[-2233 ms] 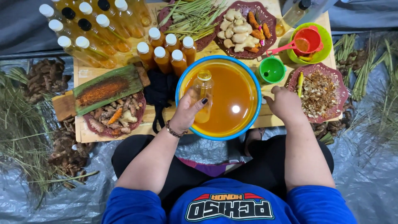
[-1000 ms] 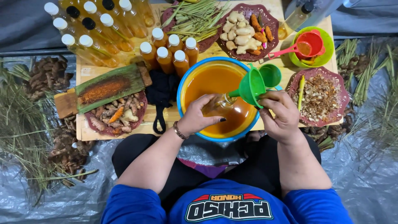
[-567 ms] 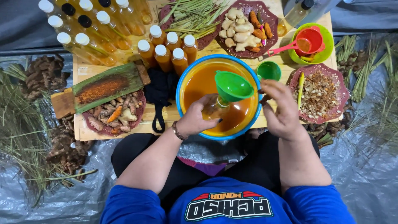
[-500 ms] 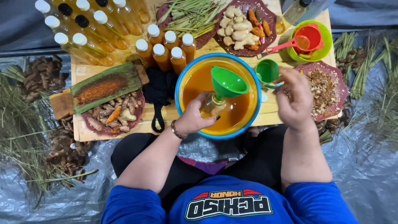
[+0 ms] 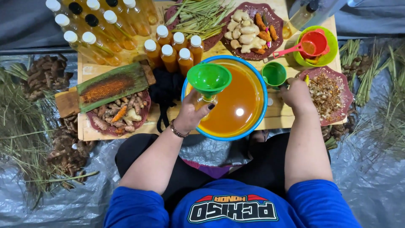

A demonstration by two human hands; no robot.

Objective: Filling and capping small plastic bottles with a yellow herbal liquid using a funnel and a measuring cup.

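Observation:
My left hand [image 5: 192, 115] grips a small bottle that carries a green funnel [image 5: 209, 78] in its neck, held over the left rim of a big blue-rimmed bowl [image 5: 262, 90] full of orange liquid. The bottle itself is mostly hidden by my fingers and the funnel. To the right of the bowl, my right hand [image 5: 296, 95] closes on the handle of a small green cup [image 5: 274, 74] standing on the wooden board [image 5: 86, 131].
Several filled orange bottles with white caps [image 5: 171, 50] stand behind the bowl, paler bottles [image 5: 90, 21] at the back left. Plates of ginger [image 5: 249, 29], lemongrass [image 5: 198, 17], dried herbs [image 5: 327, 95] and roots [image 5: 118, 114] surround it. A red ladle [image 5: 312, 44] lies in a green bowl.
My right hand set the green funnel into the bottle's neck, let go and moved right to the small green cup. My left hand shifted the bottle toward the bowl's left edge.

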